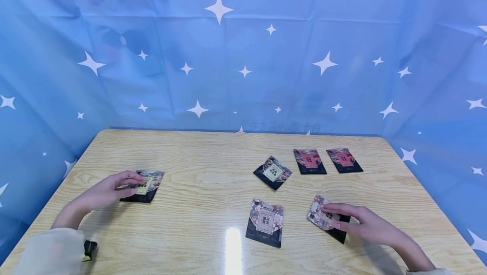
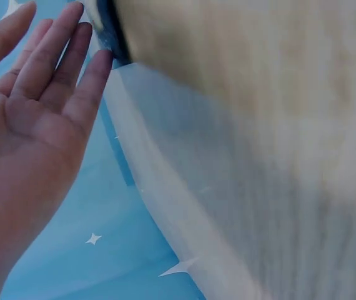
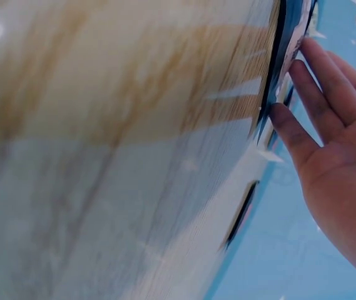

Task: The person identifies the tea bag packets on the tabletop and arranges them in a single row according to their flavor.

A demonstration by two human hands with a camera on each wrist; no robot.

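My left hand (image 1: 112, 187) rests its fingers over a black sachet with a yellow label (image 1: 154, 181) that lies flat at the left of the table. In the left wrist view its fingers are nearly straight, with the tips at the sachet's edge. On the right, my right hand (image 1: 363, 222) touches a black sachet with a pink floral top (image 1: 317, 213), lying askew. Extended fingers reach that sachet's edge in the right wrist view, the thumb held apart. Left of this hand lies a similar pink floral sachet (image 1: 265, 223), label facing up.
Behind it, a sachet with a pale green label (image 1: 272, 172) lies turned diagonally. Two red-labelled sachets, one left (image 1: 310, 162) and one right (image 1: 344, 160), lie at the back right. A small black and yellow object (image 1: 89, 250) is beside the left sleeve. Blue star-printed cloth (image 1: 243, 47) surrounds the wooden table (image 1: 198, 156).
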